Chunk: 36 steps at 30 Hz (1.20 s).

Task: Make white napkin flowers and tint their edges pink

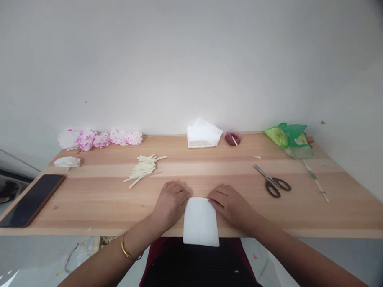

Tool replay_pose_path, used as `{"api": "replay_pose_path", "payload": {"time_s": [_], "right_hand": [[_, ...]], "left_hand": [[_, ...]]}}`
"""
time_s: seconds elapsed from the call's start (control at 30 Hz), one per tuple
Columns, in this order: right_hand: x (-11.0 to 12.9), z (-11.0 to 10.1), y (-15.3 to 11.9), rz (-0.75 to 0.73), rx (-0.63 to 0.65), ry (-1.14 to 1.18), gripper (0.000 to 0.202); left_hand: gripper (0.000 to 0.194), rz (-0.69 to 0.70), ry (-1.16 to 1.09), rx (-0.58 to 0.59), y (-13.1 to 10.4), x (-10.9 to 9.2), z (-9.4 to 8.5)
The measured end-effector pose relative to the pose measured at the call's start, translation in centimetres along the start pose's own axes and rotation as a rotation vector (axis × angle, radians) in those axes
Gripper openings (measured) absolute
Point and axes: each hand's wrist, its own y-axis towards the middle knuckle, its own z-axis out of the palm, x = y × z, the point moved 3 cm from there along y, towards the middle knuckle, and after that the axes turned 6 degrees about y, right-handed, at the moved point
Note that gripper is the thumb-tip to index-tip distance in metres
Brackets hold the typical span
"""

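Two bare hands at the far edge of a paper napkin. The fingers of the left hand are drawn together, pinching the napkin's far left corner; those of the right hand likewise pinch its far right corner. The napkin lies between and nearer the body than the fingertips, its near edge reaching past the front edge of the table. Beyond the fingers, a broad strip of wood runs to a stack of tissues and a dark red item near the wall. Left of and beyond the left fingers lies a pile of pale sticks, nearest that hand; farther left, a phone lies along the table's left edge. Right of and beyond the right fingers, across a stretch of wood, lie scissors, blades pointing away; a thin stick and a green bag lie farther out, well apart from the fingers.
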Motion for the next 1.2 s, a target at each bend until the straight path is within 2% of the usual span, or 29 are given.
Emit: {"api": "replay_pose_path", "payload": {"time_s": [0.3,0.43,0.63,0.93,1.2], "right_hand": [[0.5,0.6,-0.8,-0.131,0.070,-0.108,0.020],[0.7,0.3,-1.0,-0.144,0.051,-0.098,0.022],[0.8,0.0,-1.0,-0.195,0.063,-0.119,0.024],[0.7,0.1,-1.5,-0.234,0.074,-0.160,0.026],[0.6,0.2,-1.6,-0.256,0.134,-0.198,0.027]], "left_hand": [[0.014,0.092,0.105,-0.014,-0.6,0.1,-0.2],[0.018,0.139,0.145,-0.027,-0.7,-0.1,-0.4],[0.021,0.212,0.208,0.024,-0.9,-0.5,-0.6],[0.021,0.249,0.243,0.082,-1.0,-0.8,-0.8],[0.014,0.302,0.293,0.131,-1.5,-0.9,-0.7]]}}
